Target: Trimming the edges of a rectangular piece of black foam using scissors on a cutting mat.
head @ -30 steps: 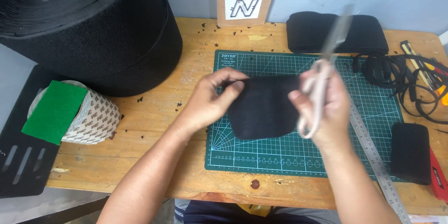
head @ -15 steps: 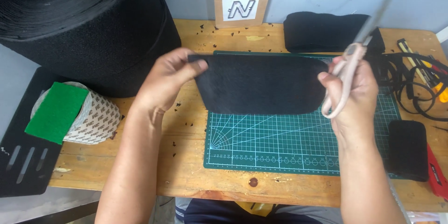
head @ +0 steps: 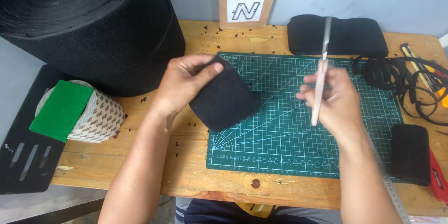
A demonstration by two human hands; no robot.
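The left hand [head: 184, 81] pinches a folded black fabric piece [head: 223, 97] mid-frame (its far end hidden); the right hand [head: 333, 100] grips scissors [head: 321, 72], finger loops hidden.

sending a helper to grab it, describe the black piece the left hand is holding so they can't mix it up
Start at the green cutting mat in the middle of the wooden table. At the mat's left edge, the left hand pinches a flat black fabric piece. Unlike the black pad lying at the mat's right end and the black bundle behind it, this one is held in a hand.
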